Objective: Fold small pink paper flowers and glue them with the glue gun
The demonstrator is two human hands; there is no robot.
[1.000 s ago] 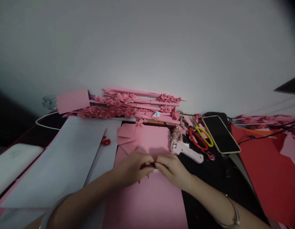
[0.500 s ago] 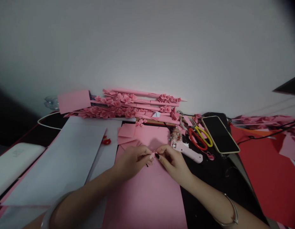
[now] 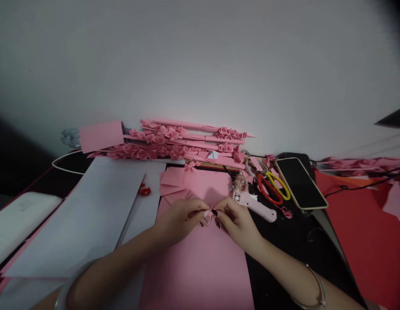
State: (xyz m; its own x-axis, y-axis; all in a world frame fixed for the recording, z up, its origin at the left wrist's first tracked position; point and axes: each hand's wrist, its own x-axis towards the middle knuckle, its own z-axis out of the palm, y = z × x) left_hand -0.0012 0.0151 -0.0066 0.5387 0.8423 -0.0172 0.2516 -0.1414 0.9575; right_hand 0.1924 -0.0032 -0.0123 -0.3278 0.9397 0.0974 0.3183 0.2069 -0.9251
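Between both hands is a small folded pink paper piece, partly hidden by fingertips. My left hand pinches its left side between thumb and index finger. From the right, my right hand grips it the same way, a dark-nailed thumb on top. Both hands hover over a large pink paper sheet. Just behind my left hand lie several smaller pink paper squares. A pale pink glue gun rests beyond my right hand.
Pink paper flower stems are stacked along the wall. At right lie scissors with red and yellow handles, a phone and red paper. White sheets and a white power bank occupy the left.
Both hands remain at the pink paper piece, with slight finger shifts. More of the right hand's fingers now shows beneath it. The view has moved slightly.
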